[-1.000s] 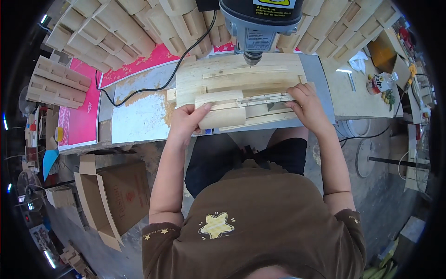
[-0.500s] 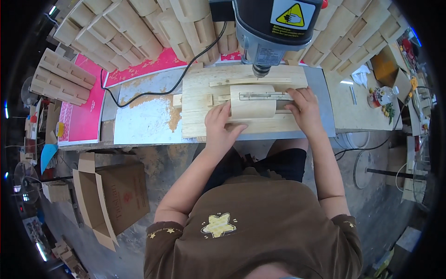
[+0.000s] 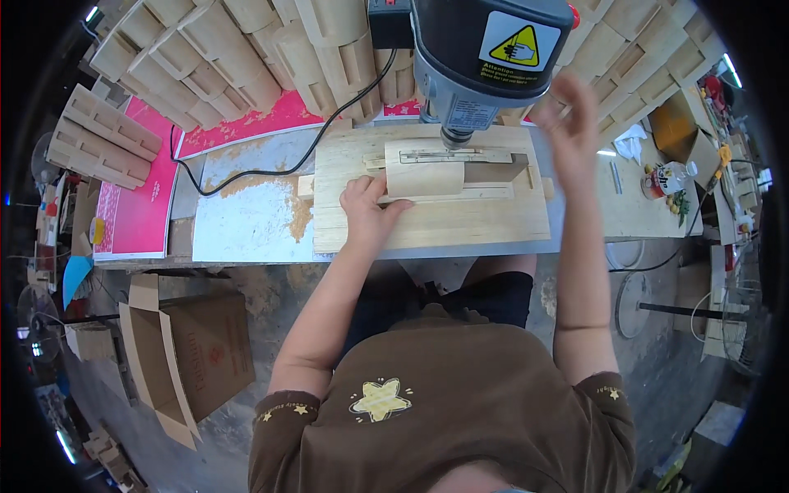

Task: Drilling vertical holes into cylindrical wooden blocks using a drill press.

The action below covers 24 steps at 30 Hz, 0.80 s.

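Note:
A pale rounded wooden block lies in a wooden jig board on the bench. Along the block's top runs a slotted grey strip, which reaches over the jig's open part on the right. My left hand grips the block's left end, fingers at its side and thumb along its near edge. Just above the strip hangs the chuck of a drill press. Raised beside the drill head's right side, my right hand is blurred, its fingers apart and nothing visible in it.
Stacked wooden blocks line the back left, with more blocks at the back right. A black cable crosses the bench left of the jig. An open cardboard box stands on the floor at left. A plastic bottle is at far right.
My right hand has left the block's right end and risen to the drill head's right side. Block and jig have shifted, bringing the slotted strip beneath the chuck; my left hand still grips the block.

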Motion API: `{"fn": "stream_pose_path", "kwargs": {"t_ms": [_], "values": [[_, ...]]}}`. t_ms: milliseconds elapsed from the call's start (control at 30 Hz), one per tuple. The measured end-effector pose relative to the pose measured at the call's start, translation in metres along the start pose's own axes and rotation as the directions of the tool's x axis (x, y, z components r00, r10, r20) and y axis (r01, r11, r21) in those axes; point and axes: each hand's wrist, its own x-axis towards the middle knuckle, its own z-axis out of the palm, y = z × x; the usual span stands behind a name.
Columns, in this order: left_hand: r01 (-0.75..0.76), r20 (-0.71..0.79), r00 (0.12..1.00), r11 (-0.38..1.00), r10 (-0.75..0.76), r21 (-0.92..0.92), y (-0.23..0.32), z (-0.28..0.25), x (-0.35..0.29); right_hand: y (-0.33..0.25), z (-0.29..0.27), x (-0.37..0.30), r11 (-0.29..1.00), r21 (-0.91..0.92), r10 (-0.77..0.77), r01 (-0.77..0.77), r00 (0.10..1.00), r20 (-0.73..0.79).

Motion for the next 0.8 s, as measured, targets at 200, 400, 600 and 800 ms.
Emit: {"fn": "stream_pose_path", "kwargs": {"t_ms": [200,400,600,800], "values": [[0.048,0.104,0.994,0.997,-0.041,-0.058,-0.001,0.01,0.0,-0.06,0.004,0.101,0.889,-0.433,-0.105,0.148,0.987,0.124],[0.064,0.087,0.994,0.997,-0.059,-0.048,-0.007,0.004,-0.004,-0.095,0.008,0.049,0.726,-0.655,-0.14,0.208,0.978,0.155],[0.057,0.102,0.993,0.998,-0.056,-0.003,-0.005,0.002,-0.003,-0.069,0.004,-0.044,0.789,-0.565,-0.221,0.24,0.97,0.103],[0.055,0.096,0.994,0.998,-0.052,-0.03,-0.005,0.003,-0.002,0.006,0.015,-0.077,0.792,-0.522,-0.336,0.316,0.94,0.059]]}}
